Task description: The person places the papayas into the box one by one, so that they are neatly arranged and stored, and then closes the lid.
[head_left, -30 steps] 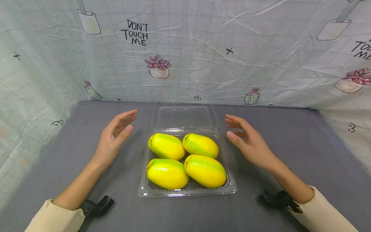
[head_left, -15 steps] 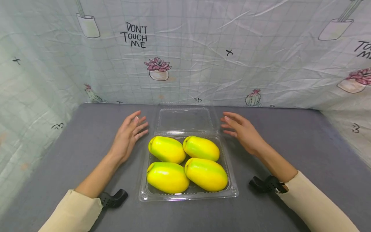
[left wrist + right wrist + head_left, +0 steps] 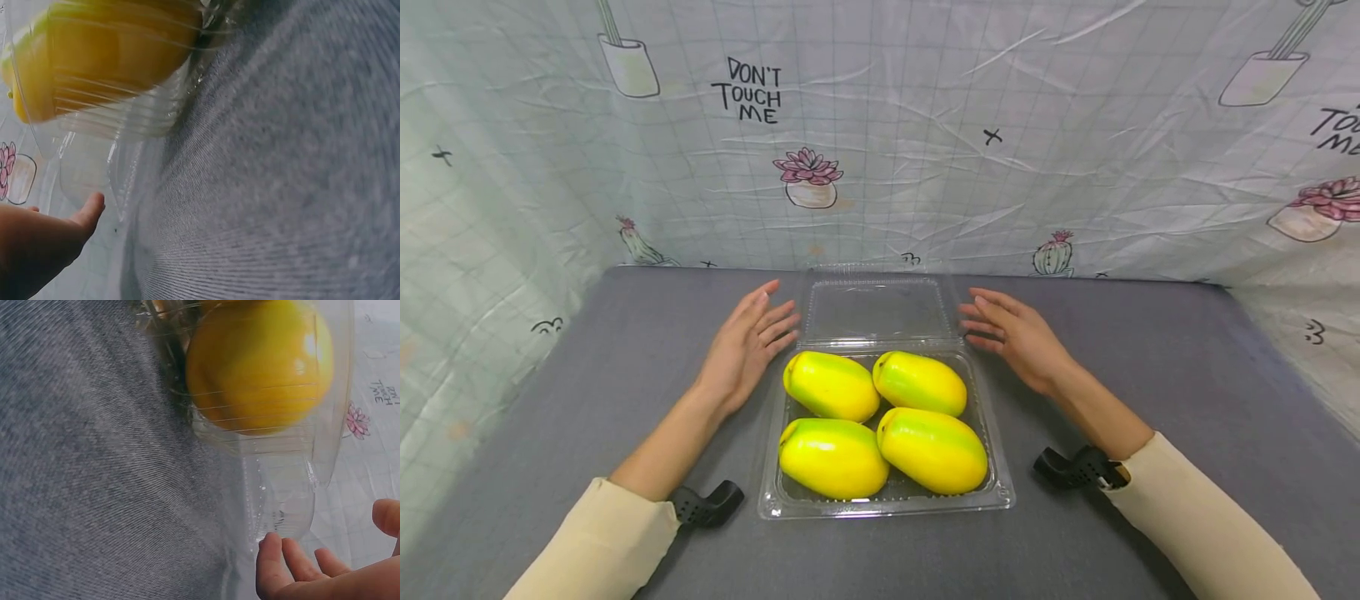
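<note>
In the head view a clear plastic clamshell box (image 3: 887, 507) lies with its lid (image 3: 874, 310) folded back flat behind it. Several yellow-green mangoes (image 3: 932, 450) fill its base in two rows. My left hand (image 3: 737, 354) is beside the lid's left edge, fingers loosely extended. On the opposite side, my right hand (image 3: 1026, 342) holds its relaxed fingers close to the lid's right edge. Whether any fingertip touches the plastic I cannot tell. The right wrist view shows fingertips (image 3: 270, 550) near the lid's edge; the left wrist view shows only part of the left hand (image 3: 50, 240).
The box rests on a grey cloth-covered table (image 3: 880, 558). A white printed curtain (image 3: 910, 167) hangs behind the table and along both sides. Black wrist mounts (image 3: 707, 504) sit at both cuffs.
Both hands have moved inward toward the lid, one from each side; the left hand has also turned, spreading its fingers. The box and mangoes have stayed in place.
</note>
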Demonstrator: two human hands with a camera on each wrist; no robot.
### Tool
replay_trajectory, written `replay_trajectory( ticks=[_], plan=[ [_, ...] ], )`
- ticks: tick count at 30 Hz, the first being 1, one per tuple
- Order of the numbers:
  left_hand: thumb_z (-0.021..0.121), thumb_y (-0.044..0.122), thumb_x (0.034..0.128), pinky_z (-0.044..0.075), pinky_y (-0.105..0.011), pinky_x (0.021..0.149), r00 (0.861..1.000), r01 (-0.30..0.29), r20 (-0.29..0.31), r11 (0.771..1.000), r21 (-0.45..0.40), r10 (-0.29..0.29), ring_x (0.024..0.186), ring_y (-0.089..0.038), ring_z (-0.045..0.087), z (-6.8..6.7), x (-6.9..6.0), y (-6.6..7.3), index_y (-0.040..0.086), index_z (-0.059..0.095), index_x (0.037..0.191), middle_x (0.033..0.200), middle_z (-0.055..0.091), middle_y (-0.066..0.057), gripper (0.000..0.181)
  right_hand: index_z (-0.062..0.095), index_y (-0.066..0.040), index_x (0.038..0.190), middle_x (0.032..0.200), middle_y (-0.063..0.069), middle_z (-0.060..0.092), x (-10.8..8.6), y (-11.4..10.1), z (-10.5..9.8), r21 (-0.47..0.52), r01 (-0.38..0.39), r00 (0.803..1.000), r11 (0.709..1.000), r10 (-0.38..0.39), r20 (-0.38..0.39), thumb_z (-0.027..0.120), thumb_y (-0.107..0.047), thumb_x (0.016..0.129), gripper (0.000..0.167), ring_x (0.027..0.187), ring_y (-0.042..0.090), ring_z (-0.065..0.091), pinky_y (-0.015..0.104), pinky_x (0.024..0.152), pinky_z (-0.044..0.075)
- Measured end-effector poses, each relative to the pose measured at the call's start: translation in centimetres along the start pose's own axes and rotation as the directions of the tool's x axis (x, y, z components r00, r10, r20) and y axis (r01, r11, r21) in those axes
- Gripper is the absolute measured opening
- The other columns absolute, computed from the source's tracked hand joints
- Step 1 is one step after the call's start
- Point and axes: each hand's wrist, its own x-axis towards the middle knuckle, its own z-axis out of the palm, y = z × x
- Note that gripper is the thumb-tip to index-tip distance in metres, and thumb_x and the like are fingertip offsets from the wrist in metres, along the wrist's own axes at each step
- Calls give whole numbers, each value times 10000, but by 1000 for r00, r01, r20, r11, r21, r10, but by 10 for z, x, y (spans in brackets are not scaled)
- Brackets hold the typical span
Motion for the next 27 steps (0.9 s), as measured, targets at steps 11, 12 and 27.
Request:
replay_trajectory(
  ticks=[11,12,27],
  plan=[
    [392,319,1035,202,-481,1111,1000,-17,-6,1000,-14,17,1387,-414,225,5,-2,6,34,145,1510,1513,172,-303,607,203,-6,1502,1471,237,342,0,-1,0,12,21,1000,1000,-21,14,443,-310,1027,612,1282,368,403,436,1027,375],
    [400,321,1032,202,-479,1112,1000,-25,-2,1000,-3,25,1386,-414,226,6,-2,7,31,145,1509,1512,174,-304,613,205,-8,1501,1470,238,341,0,-1,0,9,24,1000,1000,-24,15,443,-310,1027,610,1280,366,404,438,1028,373],
    [439,316,1015,240,-460,1103,996,-86,12,996,4,86,1363,-436,259,13,0,21,21,176,1497,1490,228,-310,623,224,-28,1501,1459,214,370,-5,-16,-5,-41,71,997,997,-70,26,460,-325,1019,613,1275,342,421,447,1044,349]
  ],
)
